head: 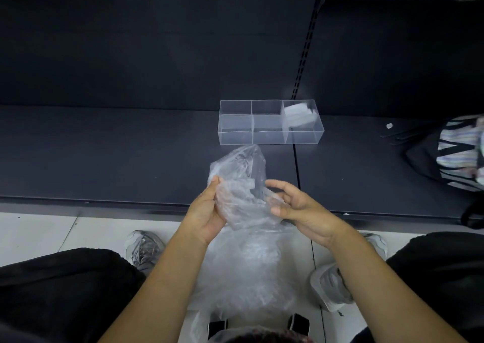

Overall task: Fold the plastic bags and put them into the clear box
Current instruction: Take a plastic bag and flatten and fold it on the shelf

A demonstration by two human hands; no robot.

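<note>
A crumpled clear plastic bag (239, 175) is held up over the front edge of a dark shelf. My left hand (207, 210) grips its left side with thumb and fingers. My right hand (296, 206) holds its right side, fingers curled into the plastic. A clear box (262, 136) with several compartments stands on the shelf just behind the bag. Its far right compartment holds folded plastic bags (300, 115). A heap of more clear bags (246, 269) lies between my knees on the floor.
The dark shelf (117, 154) runs left to right with a dark back panel. A striped bag with black straps (455, 149) lies at the right end. Some thin black sticks (400, 134) lie near it. My shoes (144, 246) rest on white floor tiles.
</note>
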